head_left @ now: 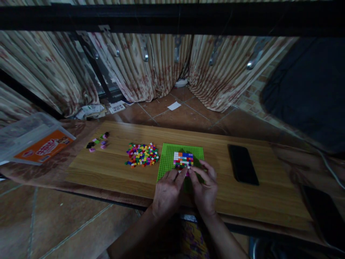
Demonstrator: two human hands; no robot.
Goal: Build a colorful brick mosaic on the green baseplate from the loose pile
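A green studded baseplate [167, 154] lies on the wooden board, bearing a block of small coloured bricks [183, 158] in white, orange, blue, red and other colours. Over the near part of that block, my two hands meet at the fingertips. My right hand [205, 189] is closed, its thumb and index finger at a tiny white brick [188, 167]. Curled close beside it, my left hand [168, 189] has its fingertips at the near edge of the bricks; what they hold, if anything, is hidden. The hands cover the plate's near side.
Left of the plate is a pile of loose coloured bricks [142, 154]. Farther left lie a few dark, pink and green pieces [97, 141] and a clear plastic box [32, 124] with an orange label. A black phone [243, 164] rests on the wooden board [221, 151]; another dark device [325, 216] lies far right.
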